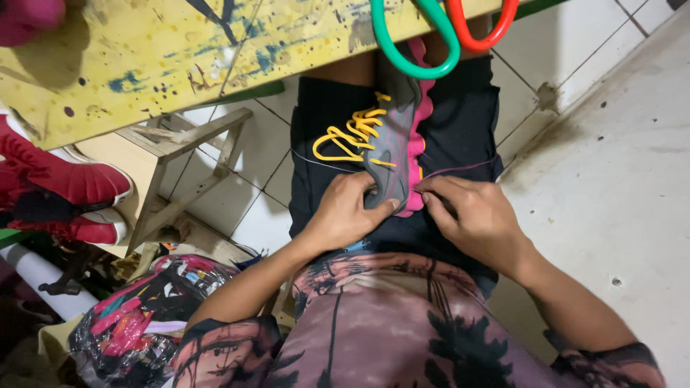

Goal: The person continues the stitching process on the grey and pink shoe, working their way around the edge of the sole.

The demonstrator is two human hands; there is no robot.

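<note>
**Grey and pink shoe held on the lap, thread drawn at the heel end**

Item: a grey fabric sports shoe with a pink scalloped sole and loose yellow laces (392, 147), lying on the black shorts (460, 129) of a seated person, between the thighs. Its long axis runs away from the body toward the paint-spattered yellow wooden bench (144, 57); the near end lies under the hands, the far end reaches the bench edge. Which end is the toe cannot be told. The shoe is turned on its side, the sole facing the person's right.

Grip: the left hand (345, 215) is closed on the near end of the shoe, thumb on the grey upper. The right hand (478, 219) is pinched shut at the sole edge, fingertips (430, 188) together on what appears to be a thin dark thread (463, 169) running off across the shorts; a needle cannot be made out.

Risks, as judged: the thread could snag or snap if pulled at an angle; the loose laces could tangle in it; the shoe could roll off the lap if the left hold slackens.

Nearby: green and red plastic loops (431, 43) hung over the bench; red shoes (65, 187) on a wooden stool (187, 154); a clear bag of coloured pieces (144, 316); white tiled floor (596, 179).
</note>
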